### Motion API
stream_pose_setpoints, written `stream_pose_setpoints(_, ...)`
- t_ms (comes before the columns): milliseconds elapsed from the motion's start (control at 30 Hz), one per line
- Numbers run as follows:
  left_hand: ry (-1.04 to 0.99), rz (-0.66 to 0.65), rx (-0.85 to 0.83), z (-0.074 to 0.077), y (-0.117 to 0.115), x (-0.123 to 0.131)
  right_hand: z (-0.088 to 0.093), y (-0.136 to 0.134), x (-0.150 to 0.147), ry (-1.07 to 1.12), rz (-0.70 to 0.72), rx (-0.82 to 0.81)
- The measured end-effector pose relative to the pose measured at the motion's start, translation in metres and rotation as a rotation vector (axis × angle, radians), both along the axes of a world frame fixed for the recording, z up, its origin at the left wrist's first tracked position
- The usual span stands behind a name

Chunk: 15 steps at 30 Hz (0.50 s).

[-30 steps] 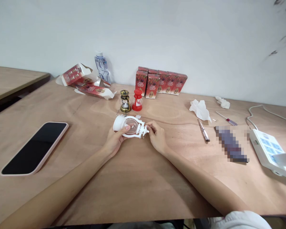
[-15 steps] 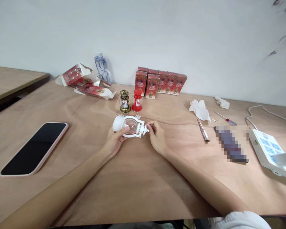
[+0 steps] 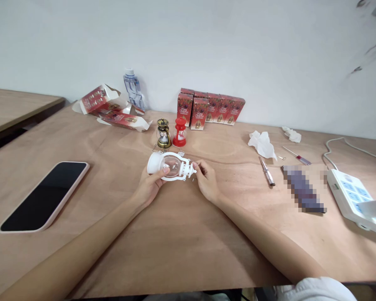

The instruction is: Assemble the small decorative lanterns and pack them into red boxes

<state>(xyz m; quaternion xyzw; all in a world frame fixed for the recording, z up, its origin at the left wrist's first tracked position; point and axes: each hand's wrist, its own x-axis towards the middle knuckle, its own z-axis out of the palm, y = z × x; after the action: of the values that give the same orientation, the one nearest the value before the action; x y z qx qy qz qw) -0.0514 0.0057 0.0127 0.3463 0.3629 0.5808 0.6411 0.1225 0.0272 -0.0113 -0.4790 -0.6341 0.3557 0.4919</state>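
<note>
A small white lantern with a clear globe lies sideways above the table, its base to the left. My left hand is closed around it, thumb across the globe. At the lantern's pointed top, my right hand pinches a thin wire, mostly hidden by the fingers. A bit of wire shows just below the fingertips. Behind the white lantern stand a bronze lantern and a red lantern, both upright, with wire handles lying at their bases.
Several red boxes stand by the wall, with torn packaging and a bottle to their left. A phone lies left. On the right are crumpled tissue, screwdrivers, a blurred dark object and a power strip.
My right fingers have shifted slightly at the lantern's top, and less wire shows below them. The left hand keeps its hold on the white lantern.
</note>
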Motion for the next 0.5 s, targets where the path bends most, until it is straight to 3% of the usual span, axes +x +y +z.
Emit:
stream_pose_setpoints(267, 0.103, 0.128, -0.037, 0.0019, 0.0020, 0.0017, 0.0067, -0.0029, -0.0007, -0.123, -0.072, -0.045)
stream_pose_setpoints(500, 0.048, 0.091, -0.057, 0.0031, 0.0018, 0.0006, 0.0077, -0.0044, -0.0012, -0.109, -0.061, -0.028)
